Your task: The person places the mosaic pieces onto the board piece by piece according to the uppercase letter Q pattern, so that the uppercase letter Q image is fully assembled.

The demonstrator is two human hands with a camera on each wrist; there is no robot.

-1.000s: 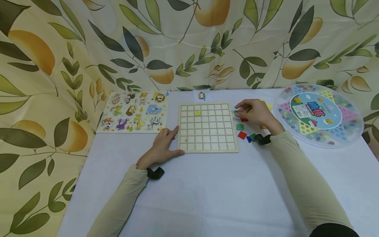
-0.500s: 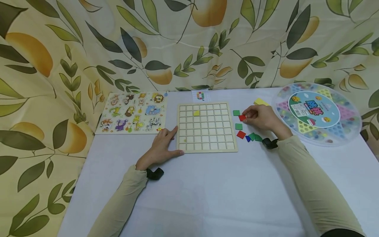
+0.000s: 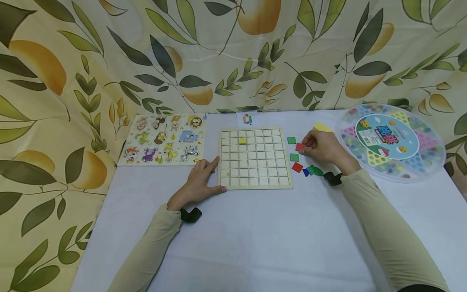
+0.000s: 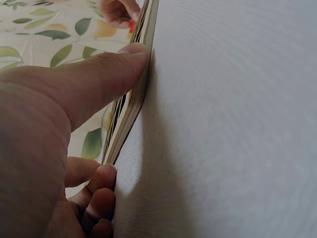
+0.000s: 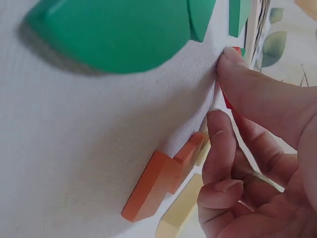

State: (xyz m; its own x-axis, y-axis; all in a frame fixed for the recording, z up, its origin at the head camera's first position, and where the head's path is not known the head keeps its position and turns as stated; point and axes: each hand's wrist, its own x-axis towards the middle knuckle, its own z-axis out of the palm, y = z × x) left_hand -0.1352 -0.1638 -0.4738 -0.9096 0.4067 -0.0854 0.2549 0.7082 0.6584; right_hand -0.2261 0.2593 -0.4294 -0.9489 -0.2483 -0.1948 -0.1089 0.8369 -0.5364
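My left hand (image 3: pixel 197 182) lies at the near left corner of a wooden grid board (image 3: pixel 253 163). Its straight thumb touches the front edge and its index finger the left edge. One yellow square tile (image 3: pixel 242 140) sits in an upper cell. To the board's right, my right hand (image 3: pixel 322 150) pinches a red square tile (image 3: pixel 300 147) between thumb and fingers, low at the table. Two green square tiles (image 3: pixel 291 140), another red tile (image 3: pixel 297 167), a blue piece (image 3: pixel 305 172) and rounded green pieces (image 5: pixel 124 34) lie around it. Orange blocks (image 5: pixel 153 188) show under the right hand.
A small pattern card (image 3: pixel 247 119) lies behind the board. At left is an animal picture board (image 3: pixel 166 140). A round, clear-rimmed game box (image 3: pixel 392 142) stands at right, with a yellow piece (image 3: pixel 322 127) beside it. Patterned cloth (image 3: pixel 233 56) rises behind the table.
My right hand has moved from the upper green tile, slightly right and down, to the red tile, which it now pinches. The left hand stays at the board's corner.
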